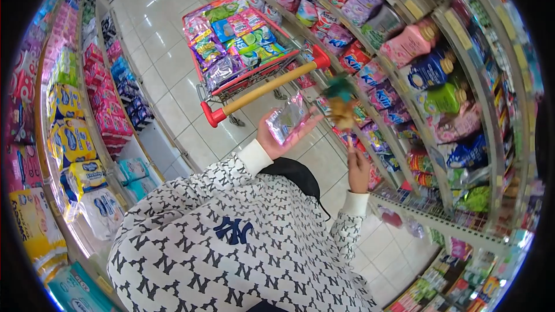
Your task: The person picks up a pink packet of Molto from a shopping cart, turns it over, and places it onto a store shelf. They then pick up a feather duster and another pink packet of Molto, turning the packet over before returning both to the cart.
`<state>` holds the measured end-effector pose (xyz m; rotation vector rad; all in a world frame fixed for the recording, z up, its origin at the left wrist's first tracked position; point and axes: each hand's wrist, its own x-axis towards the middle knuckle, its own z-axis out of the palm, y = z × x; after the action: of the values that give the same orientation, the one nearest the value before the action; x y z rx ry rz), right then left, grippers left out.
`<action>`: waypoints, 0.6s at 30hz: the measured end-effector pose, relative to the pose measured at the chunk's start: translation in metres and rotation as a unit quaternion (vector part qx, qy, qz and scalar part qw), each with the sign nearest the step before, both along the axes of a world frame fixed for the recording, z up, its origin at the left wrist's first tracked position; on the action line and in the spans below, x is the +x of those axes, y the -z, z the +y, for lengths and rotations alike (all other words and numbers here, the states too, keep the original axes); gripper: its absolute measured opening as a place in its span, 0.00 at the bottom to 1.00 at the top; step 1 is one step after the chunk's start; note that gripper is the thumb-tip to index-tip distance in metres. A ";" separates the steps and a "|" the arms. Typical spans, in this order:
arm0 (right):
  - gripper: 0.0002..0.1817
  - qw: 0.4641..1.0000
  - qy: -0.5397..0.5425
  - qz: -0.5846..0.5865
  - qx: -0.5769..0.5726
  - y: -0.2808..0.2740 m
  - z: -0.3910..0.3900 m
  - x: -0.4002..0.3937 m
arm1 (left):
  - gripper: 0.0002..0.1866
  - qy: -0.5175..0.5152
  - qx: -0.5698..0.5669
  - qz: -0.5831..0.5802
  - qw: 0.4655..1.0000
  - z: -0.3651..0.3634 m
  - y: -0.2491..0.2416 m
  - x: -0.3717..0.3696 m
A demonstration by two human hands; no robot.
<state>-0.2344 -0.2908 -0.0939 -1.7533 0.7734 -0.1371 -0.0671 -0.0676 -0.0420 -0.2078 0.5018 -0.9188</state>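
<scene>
On the upturned palm of my left hand (272, 143) lies a shiny plastic packet (287, 120) with pink edges, its fingers stretched out beneath and beside it. My right hand (358, 169) is closed round the thin handle of a feather duster (341, 107). The duster's green and brown head is blurred and stands upright close to the shelf of pouches. Just beyond my left hand is a shopping cart's yellow handlebar (269, 89) with red ends. Many colourful packets (245, 34) fill the cart's basket.
Shelves of detergent and softener pouches (410, 45) run along the right. More shelves on the left hold yellow packs (72, 141) and pink packs (110, 110). Pale floor tiles (156, 34) stretch along the aisle between them. A black bag (295, 176) hangs at my front.
</scene>
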 end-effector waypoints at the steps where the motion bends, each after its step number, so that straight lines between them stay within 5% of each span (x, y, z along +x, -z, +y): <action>1: 0.15 0.999 -0.021 -0.028 0.018 0.003 0.006 0.019 | 0.27 -0.039 -0.028 0.014 0.999 0.002 0.005 0.004; 4: 0.19 0.991 -0.077 -0.105 0.002 -0.001 0.019 0.081 | 0.30 -0.083 -0.061 -0.019 0.994 0.019 0.004 0.017; 5: 0.21 0.987 -0.092 -0.129 -0.014 -0.006 0.021 0.104 | 0.36 -0.092 -0.031 -0.136 0.986 0.023 0.007 0.021; 11: 0.25 0.961 -0.219 -0.169 0.019 -0.062 0.023 0.230 | 0.42 -0.096 0.162 -0.312 0.931 0.039 0.004 0.056; 14: 0.27 0.949 -0.273 -0.132 -0.086 -0.059 -0.006 0.261 | 0.42 -0.101 0.210 -0.327 0.916 0.032 0.003 0.082; 18: 0.24 0.973 -0.194 -0.125 -0.005 -0.028 -0.049 0.254 | 0.38 -0.118 0.195 -0.312 0.922 0.008 -0.001 0.126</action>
<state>0.0201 -0.3402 -0.0657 -1.8196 0.2406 -0.0946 0.0586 -0.0593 -0.0410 0.3780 0.0527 -0.5851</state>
